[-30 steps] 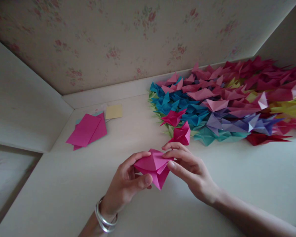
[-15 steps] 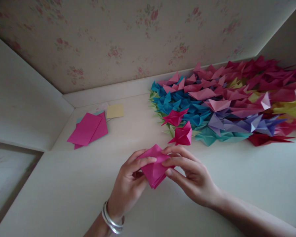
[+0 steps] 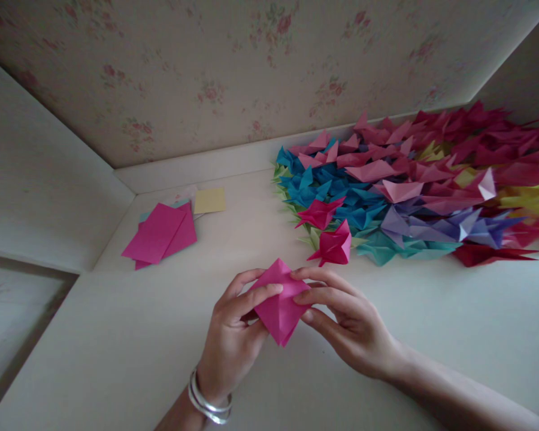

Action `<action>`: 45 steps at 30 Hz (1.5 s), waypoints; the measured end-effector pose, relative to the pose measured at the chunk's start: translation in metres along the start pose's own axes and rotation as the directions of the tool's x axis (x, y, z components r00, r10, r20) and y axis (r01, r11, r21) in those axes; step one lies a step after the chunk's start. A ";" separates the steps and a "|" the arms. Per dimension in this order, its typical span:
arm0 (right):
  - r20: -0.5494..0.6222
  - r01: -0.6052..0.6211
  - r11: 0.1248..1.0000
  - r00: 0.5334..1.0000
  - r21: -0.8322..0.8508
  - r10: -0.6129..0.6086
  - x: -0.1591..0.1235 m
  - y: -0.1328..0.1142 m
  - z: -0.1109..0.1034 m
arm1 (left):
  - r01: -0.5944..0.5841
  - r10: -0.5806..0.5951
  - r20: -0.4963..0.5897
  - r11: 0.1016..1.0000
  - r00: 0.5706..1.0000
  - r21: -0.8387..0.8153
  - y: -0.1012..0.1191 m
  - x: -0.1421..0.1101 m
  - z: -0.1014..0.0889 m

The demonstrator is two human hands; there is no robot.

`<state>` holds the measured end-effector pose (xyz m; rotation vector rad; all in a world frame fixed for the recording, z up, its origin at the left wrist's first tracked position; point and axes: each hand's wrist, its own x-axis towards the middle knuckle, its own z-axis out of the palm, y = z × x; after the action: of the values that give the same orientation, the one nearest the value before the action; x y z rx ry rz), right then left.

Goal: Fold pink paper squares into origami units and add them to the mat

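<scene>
Between my hands is a pink sheet of origami paper (image 3: 279, 317), folded into a small layered diamond with a crease down its middle. My left hand (image 3: 238, 326) grips its left side, one finger lying across the front face. On the right edge, my right hand (image 3: 341, 317) pinches the paper between thumb and fingers. Two bright pink folded paper cranes (image 3: 335, 244) lie just beyond my right hand. Silver bangles (image 3: 209, 404) circle my left wrist.
A large heap of folded paper cranes (image 3: 399, 191) in many colours covers the back right of the white table (image 3: 130, 335). Flat pink sheets (image 3: 157, 234) and a pale yellow square (image 3: 209, 200) lie at the back left. Floral wallpaper (image 3: 233, 78) rises behind.
The folded pink paper has shifted slightly left and now faces me more squarely, its lower layers lining up closer together. Both hands keep their hold.
</scene>
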<state>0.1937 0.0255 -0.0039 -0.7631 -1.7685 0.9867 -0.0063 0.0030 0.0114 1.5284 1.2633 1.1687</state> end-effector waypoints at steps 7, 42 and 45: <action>0.037 -0.026 1.000 0.999 -0.004 0.027 0.000 0.000 0.000 | -0.063 0.064 -0.009 0.997 0.998 0.043 0.000 0.000 -0.001; 0.054 -0.070 0.998 0.996 -0.008 0.071 0.000 0.000 0.000 | -0.114 0.123 -0.057 0.984 0.991 0.139 0.001 -0.007 -0.002; 0.048 -0.046 0.999 0.998 0.015 0.045 0.001 0.001 0.001 | 0.003 -0.003 -0.016 1.000 1.000 0.007 0.002 -0.005 -0.003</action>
<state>0.1929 0.0264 -0.0047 -0.7781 -1.7892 1.0560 -0.0094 -0.0021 0.0132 1.5245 1.2805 1.1782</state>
